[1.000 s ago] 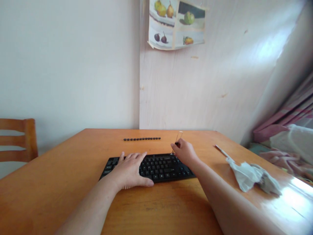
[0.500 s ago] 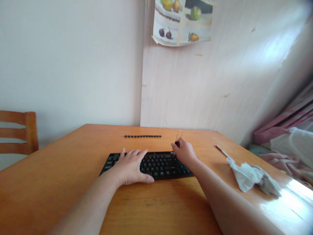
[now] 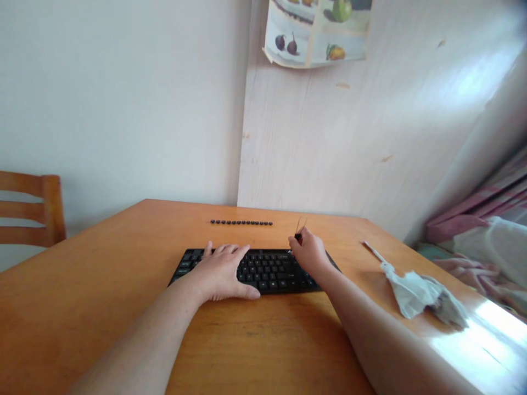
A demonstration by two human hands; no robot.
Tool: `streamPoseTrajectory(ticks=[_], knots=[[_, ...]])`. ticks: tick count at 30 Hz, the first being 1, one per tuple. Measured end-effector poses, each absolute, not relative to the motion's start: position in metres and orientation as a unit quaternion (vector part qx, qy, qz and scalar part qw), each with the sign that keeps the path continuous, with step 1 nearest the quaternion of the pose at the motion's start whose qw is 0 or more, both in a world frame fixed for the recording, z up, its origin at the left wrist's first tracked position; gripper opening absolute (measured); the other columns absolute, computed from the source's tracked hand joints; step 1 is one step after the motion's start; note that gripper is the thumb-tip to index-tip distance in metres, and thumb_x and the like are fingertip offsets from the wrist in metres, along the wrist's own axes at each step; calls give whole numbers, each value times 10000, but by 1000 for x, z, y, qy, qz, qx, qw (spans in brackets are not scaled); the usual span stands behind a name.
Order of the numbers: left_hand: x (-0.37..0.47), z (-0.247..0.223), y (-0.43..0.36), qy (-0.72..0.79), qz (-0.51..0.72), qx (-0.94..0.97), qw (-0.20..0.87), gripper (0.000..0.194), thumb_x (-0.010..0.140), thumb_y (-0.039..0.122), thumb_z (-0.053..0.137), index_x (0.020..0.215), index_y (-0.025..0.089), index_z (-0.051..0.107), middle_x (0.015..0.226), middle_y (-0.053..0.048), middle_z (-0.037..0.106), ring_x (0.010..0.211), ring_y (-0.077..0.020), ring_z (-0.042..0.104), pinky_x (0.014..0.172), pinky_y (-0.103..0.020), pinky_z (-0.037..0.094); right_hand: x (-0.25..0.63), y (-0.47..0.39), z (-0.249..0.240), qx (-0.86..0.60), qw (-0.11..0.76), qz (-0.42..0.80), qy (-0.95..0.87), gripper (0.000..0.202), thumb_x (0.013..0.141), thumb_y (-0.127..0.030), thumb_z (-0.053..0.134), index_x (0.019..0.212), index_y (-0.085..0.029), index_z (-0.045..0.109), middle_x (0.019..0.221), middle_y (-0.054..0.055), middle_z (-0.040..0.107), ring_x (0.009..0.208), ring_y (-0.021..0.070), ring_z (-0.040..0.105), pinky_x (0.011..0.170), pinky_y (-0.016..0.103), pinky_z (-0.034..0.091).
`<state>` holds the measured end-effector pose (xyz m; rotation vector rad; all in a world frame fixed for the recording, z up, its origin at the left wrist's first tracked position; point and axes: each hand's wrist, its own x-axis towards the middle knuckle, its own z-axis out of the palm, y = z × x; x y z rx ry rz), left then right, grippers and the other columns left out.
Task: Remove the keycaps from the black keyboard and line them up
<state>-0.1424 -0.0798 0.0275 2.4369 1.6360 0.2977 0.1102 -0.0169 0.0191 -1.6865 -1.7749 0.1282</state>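
Observation:
A black keyboard (image 3: 267,270) lies flat on the wooden table in front of me. My left hand (image 3: 224,276) rests over its left part, fingers spread and thumb along the near edge. At the keyboard's far edge, right of its middle, my right hand (image 3: 312,253) is closed on a keycap puller (image 3: 298,236) with a black grip and a thin wire loop sticking up. The puller's lower end meets the top row of keys; my fingers hide most of that contact. Behind the keyboard, small black keycaps (image 3: 241,222) stand in a neat row.
To the right on the table (image 3: 255,345) lie a crumpled white plastic bag (image 3: 411,293) and a thin pencil-like stick (image 3: 374,251). A wooden chair back (image 3: 51,211) stands at the left. The wall behind carries a sheet of fruit pictures (image 3: 313,41).
My view has tilted slightly, so the whole scene sits a little higher. The puller's wire loop leans a bit differently. Both hands keep nearly the same places on the keyboard.

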Motion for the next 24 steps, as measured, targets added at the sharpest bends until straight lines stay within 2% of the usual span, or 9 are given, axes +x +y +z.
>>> streamPoseTrajectory(ticks=[11, 20, 24], knots=[[-143, 25, -79, 550, 97, 825, 90, 1133, 530, 837, 543, 1484, 279, 293, 1498, -149, 367, 1369, -395, 289, 1106, -628, 10, 114, -11, 14, -653, 355, 67, -665, 142, 846, -333, 519, 803, -198, 521, 679, 38, 617, 618, 166, 571, 540, 245, 302], [-141, 26, -79, 555, 86, 824, 78, 1171, 508, 873, 513, 1483, 263, 296, 1497, -160, 363, 1373, -403, 278, 1100, -636, 30, 104, -22, 16, -642, 312, -11, -700, 107, 863, -292, 516, 846, -191, 547, 711, 53, 639, 642, 176, 555, 561, 259, 274], [-142, 24, -78, 553, 85, 825, 75, 1161, 511, 885, 495, 1479, 274, 301, 1500, -157, 360, 1375, -396, 278, 1102, -635, 24, 108, -18, 12, -654, 322, 5, -684, 136, 861, -313, 513, 845, -183, 551, 702, 54, 641, 636, 177, 563, 555, 255, 282]])
